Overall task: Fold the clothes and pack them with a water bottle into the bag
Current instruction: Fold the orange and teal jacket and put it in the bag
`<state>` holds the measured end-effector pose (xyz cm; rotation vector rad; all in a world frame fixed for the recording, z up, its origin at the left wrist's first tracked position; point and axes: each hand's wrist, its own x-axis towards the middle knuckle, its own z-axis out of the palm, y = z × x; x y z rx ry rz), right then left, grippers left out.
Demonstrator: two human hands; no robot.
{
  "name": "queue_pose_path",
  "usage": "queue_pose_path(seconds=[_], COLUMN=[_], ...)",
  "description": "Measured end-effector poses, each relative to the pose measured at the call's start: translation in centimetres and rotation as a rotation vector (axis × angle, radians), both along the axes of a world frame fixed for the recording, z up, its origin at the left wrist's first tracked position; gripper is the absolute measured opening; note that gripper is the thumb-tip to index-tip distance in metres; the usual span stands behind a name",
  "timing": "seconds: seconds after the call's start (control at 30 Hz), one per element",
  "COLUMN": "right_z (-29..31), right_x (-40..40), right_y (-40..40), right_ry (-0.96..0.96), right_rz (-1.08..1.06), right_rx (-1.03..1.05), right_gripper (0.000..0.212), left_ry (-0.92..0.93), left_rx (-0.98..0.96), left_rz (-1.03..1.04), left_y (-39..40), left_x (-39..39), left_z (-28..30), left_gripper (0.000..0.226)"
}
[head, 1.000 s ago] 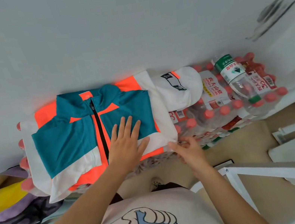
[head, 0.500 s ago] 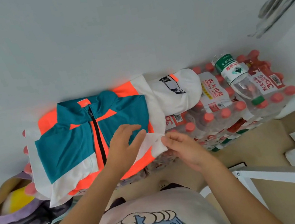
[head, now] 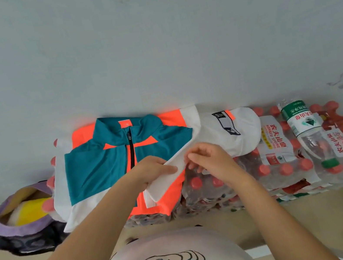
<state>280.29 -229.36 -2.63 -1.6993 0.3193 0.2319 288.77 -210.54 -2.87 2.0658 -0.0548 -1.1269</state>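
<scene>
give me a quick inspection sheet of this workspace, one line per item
surface: shrink-wrapped packs of red-capped water bottles stacked against a grey wall serve as the work top
job's things: teal, orange and white zip jacket lies flat on the packs, its right side being folded inward; clear green-label water bottle lies on the packs at right; open purple and black fabric bag sits on the floor at left
clutter: white cap beside the jacket
grippers: left hand and right hand both pinch the jacket's white sleeve edge
cables: nothing seen
surroundings: grey wall, beige floor, white objects at lower right
</scene>
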Motion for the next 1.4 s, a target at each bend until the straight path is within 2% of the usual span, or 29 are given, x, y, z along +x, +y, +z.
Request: queue_pose_path(seconds=[0.07, 0.13, 0.2, 0.3, 0.37, 0.43, 0.53, 0.67, 0.77, 0.93, 1.07, 1.2, 1.3, 1.4], right_z=[0.3, 0.7, 0.8, 0.5, 0.2, 0.0, -0.2, 0.1, 1.0, 3.1, 4.7, 5.2, 4.1, 2.4], right_x=[1.0, 2.3, 4.1, 7.2, 9.1, 10.4, 11.7, 12.8, 13.9, 16.4, 18.7, 20.4, 21.1, 21.1], right_y=[-1.8, -2.9, -2.9, -2.6, -3.2, -4.0, -4.5, -3.8, -2.5, 3.0, 11.4, 20.4, 25.2, 27.7], right_ry=[-0.085, -0.108, -0.079, -0.026, 0.008, 0.028, 0.038, -0.012, -0.073, -0.189, -0.271, -0.317, -0.282, -0.171], right_rz=[-0.025, 0.118, 0.315, 0.493, 0.533, 0.532, 0.519, 0.442, 0.372, 0.364, 0.449, 0.536, 0.585, 0.613], right_rx=[-0.124, -0.060, -0.062, -0.200, -0.341, -0.397, -0.351, -0.265, -0.193, -0.170, -0.202, -0.229, -0.321, -0.411], right_gripper=[0.020, 0.039, 0.050, 0.040, 0.030, 0.022, 0.013, 0.014, 0.015, 0.010, 0.010, 0.011, 0.017, 0.016], left_ry=[-0.019, -0.043, -0.063, -0.082, -0.095, -0.096, -0.087, -0.143, -0.187, -0.212, -0.298, -0.283, -0.291, -0.288], left_rx=[-0.020, -0.057, -0.075, -0.081, -0.084, -0.087, -0.079, 0.029, 0.055, -0.150, -0.109, -0.080, -0.031, 0.105], left_rz=[0.013, 0.009, -0.013, -0.092, -0.093, -0.059, -0.039, -0.120, -0.066, 0.215, 0.454, 0.666, 0.697, 0.551], left_y=[0.5, 1.1, 1.6, 2.1, 2.6, 3.1, 3.2, 1.7, 1.3, 5.8, 12.7, 19.8, 23.5, 25.7], left_x=[0.2, 0.3, 0.4, 0.7, 1.2, 1.7, 2.2, 2.3, 2.0, 1.6, 1.1, 1.0, 1.6, 2.6], left_z=[-0.4, -0.6, -0.5, 0.1, 0.6, 0.7, 0.3, -0.3, -0.7, 0.8, 1.7, 0.9, -0.4, -2.0], left_gripper=[0.019, 0.016, 0.016, 0.015, 0.021, 0.026, 0.032, 0.052, 0.050, 0.043, 0.043, 0.043, 0.038, 0.039])
